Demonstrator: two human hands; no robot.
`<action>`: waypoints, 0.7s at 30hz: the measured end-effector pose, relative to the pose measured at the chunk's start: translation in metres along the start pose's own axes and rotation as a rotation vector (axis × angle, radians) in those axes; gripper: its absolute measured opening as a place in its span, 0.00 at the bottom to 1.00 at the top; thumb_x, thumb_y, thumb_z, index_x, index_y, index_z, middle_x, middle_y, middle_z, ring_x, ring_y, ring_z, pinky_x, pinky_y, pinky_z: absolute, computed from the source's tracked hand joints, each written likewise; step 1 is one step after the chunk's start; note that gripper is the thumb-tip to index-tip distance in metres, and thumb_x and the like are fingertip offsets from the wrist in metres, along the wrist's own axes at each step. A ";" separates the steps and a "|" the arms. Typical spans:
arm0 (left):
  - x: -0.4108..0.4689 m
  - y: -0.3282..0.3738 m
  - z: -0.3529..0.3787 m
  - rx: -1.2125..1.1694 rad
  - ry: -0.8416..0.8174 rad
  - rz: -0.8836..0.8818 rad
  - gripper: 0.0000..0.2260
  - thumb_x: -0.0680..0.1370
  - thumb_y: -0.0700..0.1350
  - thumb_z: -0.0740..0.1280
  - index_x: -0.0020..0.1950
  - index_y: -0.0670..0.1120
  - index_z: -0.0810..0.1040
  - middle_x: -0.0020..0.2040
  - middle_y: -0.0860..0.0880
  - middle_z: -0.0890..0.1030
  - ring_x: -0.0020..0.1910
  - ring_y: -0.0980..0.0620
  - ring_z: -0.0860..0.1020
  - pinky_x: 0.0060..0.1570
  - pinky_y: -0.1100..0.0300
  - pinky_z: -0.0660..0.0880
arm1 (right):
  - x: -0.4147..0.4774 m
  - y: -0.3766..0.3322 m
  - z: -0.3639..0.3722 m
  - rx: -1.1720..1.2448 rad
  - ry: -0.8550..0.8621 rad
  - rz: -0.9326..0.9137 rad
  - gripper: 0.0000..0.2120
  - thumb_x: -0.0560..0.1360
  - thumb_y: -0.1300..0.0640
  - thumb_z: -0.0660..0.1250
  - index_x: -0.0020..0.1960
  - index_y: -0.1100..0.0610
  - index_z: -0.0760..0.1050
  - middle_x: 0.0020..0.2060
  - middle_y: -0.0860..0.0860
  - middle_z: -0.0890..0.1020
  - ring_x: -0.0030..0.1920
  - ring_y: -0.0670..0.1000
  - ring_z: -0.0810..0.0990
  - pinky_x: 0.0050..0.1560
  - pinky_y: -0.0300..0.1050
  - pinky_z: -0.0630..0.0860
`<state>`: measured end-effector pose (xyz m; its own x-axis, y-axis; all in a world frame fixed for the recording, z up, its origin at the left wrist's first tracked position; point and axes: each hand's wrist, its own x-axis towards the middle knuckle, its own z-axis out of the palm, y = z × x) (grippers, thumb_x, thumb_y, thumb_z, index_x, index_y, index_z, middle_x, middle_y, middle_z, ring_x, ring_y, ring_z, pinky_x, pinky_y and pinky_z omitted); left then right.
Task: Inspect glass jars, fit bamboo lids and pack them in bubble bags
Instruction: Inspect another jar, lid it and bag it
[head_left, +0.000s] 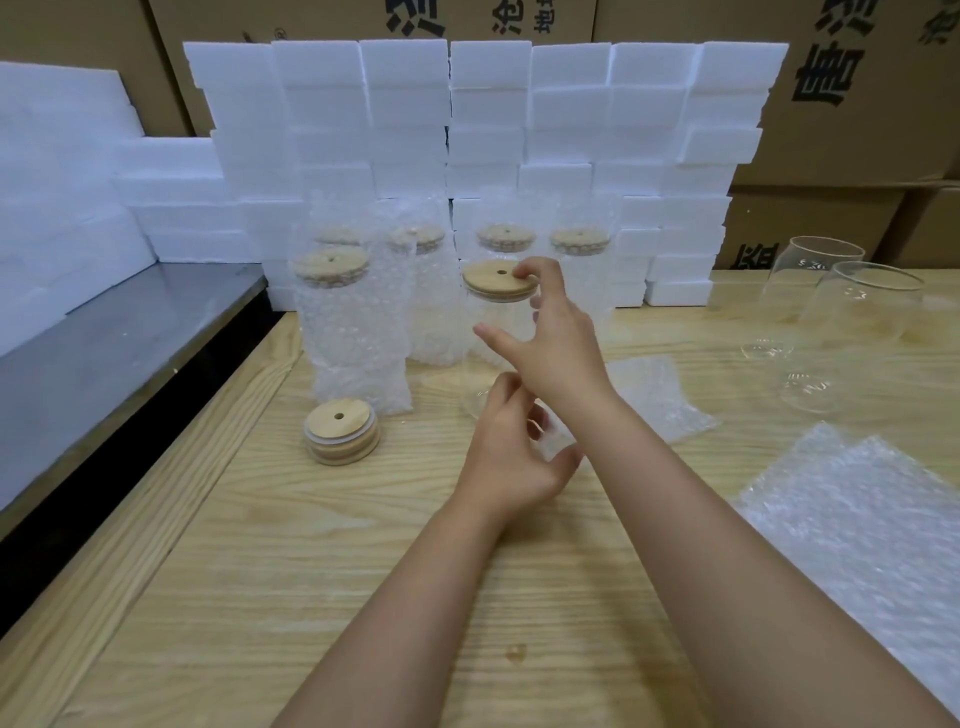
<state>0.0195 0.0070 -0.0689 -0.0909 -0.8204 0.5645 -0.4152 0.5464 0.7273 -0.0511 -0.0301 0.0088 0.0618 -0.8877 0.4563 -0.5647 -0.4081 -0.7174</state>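
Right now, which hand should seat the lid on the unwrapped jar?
Right. The right hand has fingers pinching the lid rim; the left hand sits lower, beside the jar base.

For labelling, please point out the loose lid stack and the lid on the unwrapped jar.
loose lid stack (349, 422): head view, top lid's face.
lid on the unwrapped jar (488, 281): head view, its top face.

Both bare forearms reach forward. The right hand (550, 343) is raised, fingertips curled over the lid (493, 280) rim, thumb spread. The left hand (511, 457), lower, apparently cups the jar (475, 379) base.
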 end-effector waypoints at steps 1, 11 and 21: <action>0.000 0.000 0.000 0.000 0.001 -0.009 0.20 0.67 0.42 0.75 0.57 0.43 0.76 0.51 0.51 0.71 0.41 0.58 0.74 0.44 0.66 0.73 | 0.000 0.002 -0.001 0.060 0.016 0.004 0.24 0.71 0.48 0.73 0.61 0.45 0.64 0.47 0.44 0.72 0.55 0.53 0.75 0.50 0.42 0.71; -0.003 0.000 0.001 0.018 -0.007 0.011 0.22 0.69 0.38 0.75 0.62 0.43 0.77 0.55 0.52 0.70 0.39 0.53 0.75 0.47 0.67 0.73 | -0.011 0.006 -0.035 0.525 0.309 -0.012 0.23 0.70 0.54 0.75 0.54 0.41 0.64 0.58 0.46 0.74 0.57 0.46 0.76 0.56 0.41 0.74; 0.007 0.000 0.000 -0.008 0.149 -0.096 0.18 0.68 0.35 0.75 0.55 0.47 0.78 0.48 0.50 0.73 0.33 0.61 0.74 0.44 0.72 0.72 | -0.017 -0.008 -0.078 0.803 0.314 -0.055 0.18 0.70 0.56 0.70 0.55 0.44 0.67 0.44 0.51 0.78 0.45 0.50 0.81 0.53 0.53 0.79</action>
<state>0.0183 0.0014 -0.0650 0.0841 -0.8351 0.5437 -0.4084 0.4688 0.7832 -0.1123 0.0051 0.0479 -0.2253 -0.8106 0.5406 0.1929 -0.5810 -0.7907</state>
